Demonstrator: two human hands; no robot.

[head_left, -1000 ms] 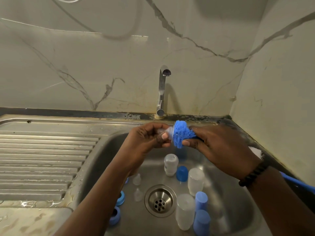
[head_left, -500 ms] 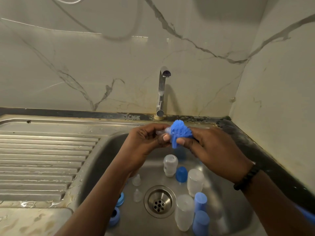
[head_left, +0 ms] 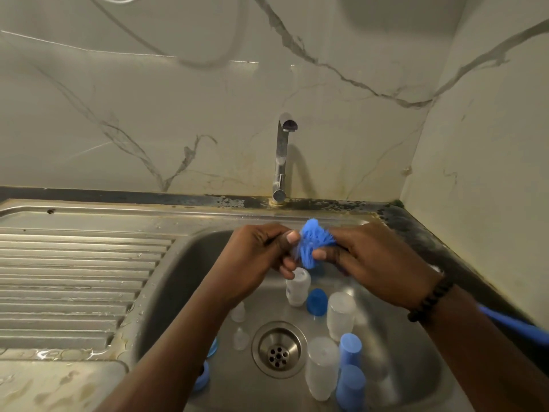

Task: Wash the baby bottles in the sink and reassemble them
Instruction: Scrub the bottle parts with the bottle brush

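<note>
Over the steel sink [head_left: 184, 263], my left hand [head_left: 261, 254] pinches a small clear bottle part, almost wholly hidden by my fingers and the bristles. My right hand [head_left: 371, 263] grips the blue bottle brush [head_left: 310, 243] by its bristle head, pressed against that part; the brush handle [head_left: 517, 322] trails off to the right. In the basin lie several frosted bottles, one [head_left: 297, 288] just below my hands, another [head_left: 340, 313] to its right and a third [head_left: 320, 367] near the front. Blue caps [head_left: 350, 350] and clear teats [head_left: 239, 312] lie around the drain [head_left: 277, 349].
The tap [head_left: 282, 156] stands at the back of the sink with no water running. A ribbed, wet draining board [head_left: 74, 286] stretches to the left. Marble walls close off the back and the right side. Blue rings [head_left: 203, 379] lie by the basin's left wall.
My two hands have closed together a little and the brush head has turned against the held part. The brush handle shows again at the right edge.
</note>
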